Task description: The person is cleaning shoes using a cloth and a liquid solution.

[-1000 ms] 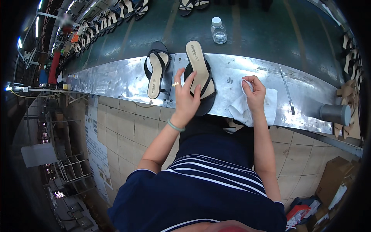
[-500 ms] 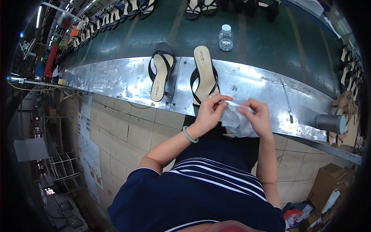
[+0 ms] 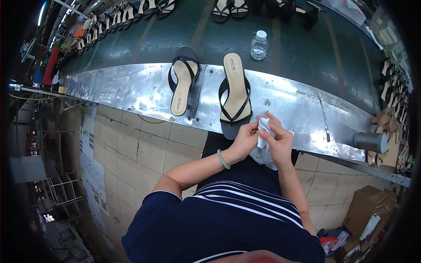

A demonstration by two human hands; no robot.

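A white cloth [image 3: 265,147] is pinched between the left hand [image 3: 244,141] and the right hand [image 3: 278,142] at the near edge of the bench [image 3: 131,90], while the black sandal [image 3: 235,94], apparently untouched, lies just beyond, long axis running near to far, nearer the left hand.

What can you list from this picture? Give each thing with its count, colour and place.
white crumpled cloth: one, white, held between both hands.
black strappy sandals with beige insoles: two, on the metal ledge, one nearest the hands.
shiny metal ledge: one, silver, along the belt's near edge.
dark green conveyor belt: one, beyond the ledge.
clear plastic water bottle: one, white cap, on the belt.
grey metal cylinder: one, far right.
left hand: on the cloth; green bangle.
right hand: on the cloth.
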